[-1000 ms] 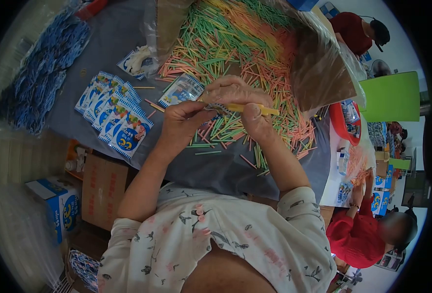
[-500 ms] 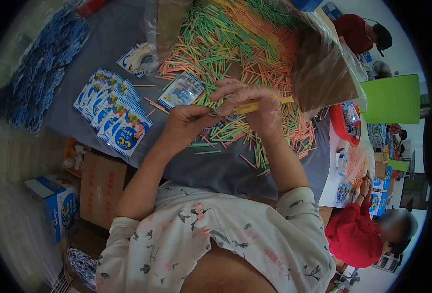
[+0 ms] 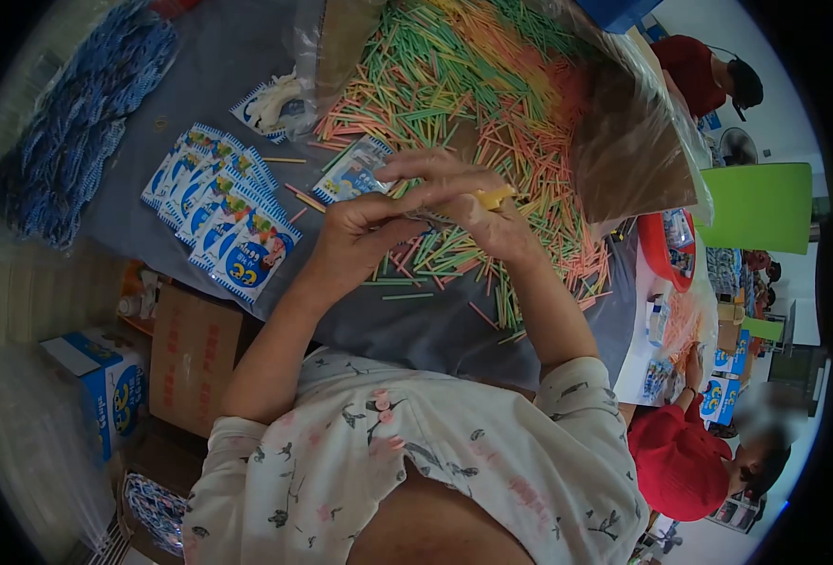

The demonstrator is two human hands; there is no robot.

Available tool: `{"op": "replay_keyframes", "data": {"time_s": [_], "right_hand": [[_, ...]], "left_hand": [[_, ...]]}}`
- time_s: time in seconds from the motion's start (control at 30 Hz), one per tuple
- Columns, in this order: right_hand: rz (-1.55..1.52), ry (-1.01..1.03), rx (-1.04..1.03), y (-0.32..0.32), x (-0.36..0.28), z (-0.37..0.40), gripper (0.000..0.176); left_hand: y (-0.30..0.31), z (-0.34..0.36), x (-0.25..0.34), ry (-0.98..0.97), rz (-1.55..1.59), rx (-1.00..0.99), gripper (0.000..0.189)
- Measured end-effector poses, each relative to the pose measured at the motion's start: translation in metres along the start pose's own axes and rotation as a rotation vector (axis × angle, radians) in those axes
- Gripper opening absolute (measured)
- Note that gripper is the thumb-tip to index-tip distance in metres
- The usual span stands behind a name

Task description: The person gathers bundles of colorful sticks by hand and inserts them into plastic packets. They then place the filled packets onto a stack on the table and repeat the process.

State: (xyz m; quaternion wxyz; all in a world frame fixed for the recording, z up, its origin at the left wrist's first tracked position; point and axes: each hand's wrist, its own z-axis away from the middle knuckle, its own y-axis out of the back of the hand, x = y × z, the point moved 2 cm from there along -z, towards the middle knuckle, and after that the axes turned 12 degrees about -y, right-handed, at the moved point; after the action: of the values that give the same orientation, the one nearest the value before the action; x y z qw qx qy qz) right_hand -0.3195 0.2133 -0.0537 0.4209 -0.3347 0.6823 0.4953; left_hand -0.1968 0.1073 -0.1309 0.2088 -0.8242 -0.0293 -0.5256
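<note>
My left hand (image 3: 349, 247) is closed, thumb and fingers pinched together at the edge of a small packet that is mostly hidden. My right hand (image 3: 478, 212) is wrapped round yellow sticks (image 3: 496, 196), whose ends show between thumb and fingers. The two hands meet in front of a large heap of coloured sticks (image 3: 435, 104). Just beyond my hands lies a blue and white packet (image 3: 353, 169). Several blue and white packets (image 3: 247, 259) are spread in overlapping rows to the left.
Bundled blue packet strips (image 3: 68, 132) lie at the far left. A white bundle (image 3: 273, 105) sits near the plastic sheet. Cardboard (image 3: 638, 146) borders the heap, with a red basket (image 3: 656, 250) beyond. A person in red (image 3: 680, 461) works at the right; another stands farther back.
The yellow sticks have gone from sticking out across my right hand to mostly inside it. My right hand has moved slightly left, closer over my left fingers.
</note>
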Motion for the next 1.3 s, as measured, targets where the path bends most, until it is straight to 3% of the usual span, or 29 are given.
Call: {"op": "replay_keyframes", "data": {"time_s": [0.1,0.23,0.3,0.37,0.4,0.43,0.53,0.6,0.67,0.73,0.8,0.87,0.9,0.93,0.97,1.03,1.1,1.2,1.3], "right_hand": [[-0.065,-0.105,-0.017,-0.001,0.004,0.000,0.066],[-0.150,-0.092,0.179,-0.003,-0.009,0.003,0.062],[-0.084,-0.009,0.170,-0.001,-0.013,0.005,0.055],[-0.083,-0.074,0.148,-0.004,-0.003,0.008,0.052],[-0.006,-0.046,0.047,-0.006,0.003,0.009,0.053],[0.069,-0.017,-0.059,-0.009,0.009,0.008,0.054],[0.160,0.131,-0.025,-0.010,0.010,0.010,0.056],[0.236,0.147,0.001,-0.002,0.004,0.014,0.060],[0.190,-0.008,0.051,0.028,-0.005,0.021,0.061],[0.039,-0.251,0.163,0.065,0.003,0.032,0.059],[-0.086,-0.337,0.449,0.111,0.038,0.034,0.051],[0.420,-0.383,0.652,0.164,0.074,0.037,0.043],[0.423,-0.379,0.658,0.180,0.088,0.033,0.043],[0.707,-0.396,0.764,0.194,0.100,0.030,0.042],[0.993,-0.410,0.864,0.206,0.108,0.026,0.040],[1.060,-0.453,0.895,0.226,0.124,0.019,0.043],[1.131,-0.497,0.926,0.247,0.142,0.014,0.047],[1.321,-0.380,0.998,0.263,0.158,0.007,0.049],[1.034,-0.507,0.976,0.278,0.172,-0.005,0.045]], "left_hand": [[0.006,-0.001,-0.003,-0.107,-0.157,-0.034,0.016],[0.001,-0.004,0.000,-0.171,-0.080,0.001,0.017],[-0.003,-0.005,-0.001,-0.234,-0.094,0.003,0.021],[-0.009,-0.001,0.000,-0.159,-0.030,-0.032,0.024],[-0.009,0.002,-0.001,-0.075,0.018,-0.038,0.026],[-0.006,0.003,-0.007,-0.112,-0.064,-0.064,0.023],[-0.012,0.007,0.003,-0.191,-0.242,-0.050,0.016],[-0.011,0.013,0.024,-0.128,-0.320,-0.071,0.013],[-0.004,0.022,0.043,-0.063,-0.397,-0.087,0.011],[0.014,0.034,0.062,-0.135,-0.545,-0.070,0.012],[0.031,0.047,0.082,-0.086,-0.611,-0.026,0.013],[0.046,0.059,0.089,-0.046,-0.680,0.021,0.014],[0.052,0.064,0.090,-0.055,-0.871,0.015,0.015],[0.057,0.067,0.090,-0.064,-1.063,0.009,0.015],[0.059,0.067,0.090,-0.072,-1.063,0.006,0.015],[0.060,0.067,0.086,0.034,-1.133,0.000,0.016],[0.062,0.064,0.083,0.002,-1.218,-0.022,0.016],[0.066,0.063,0.078,-0.055,-1.297,-0.042,0.019],[0.073,0.063,0.077,-0.008,-1.268,-0.113,0.019]]}}
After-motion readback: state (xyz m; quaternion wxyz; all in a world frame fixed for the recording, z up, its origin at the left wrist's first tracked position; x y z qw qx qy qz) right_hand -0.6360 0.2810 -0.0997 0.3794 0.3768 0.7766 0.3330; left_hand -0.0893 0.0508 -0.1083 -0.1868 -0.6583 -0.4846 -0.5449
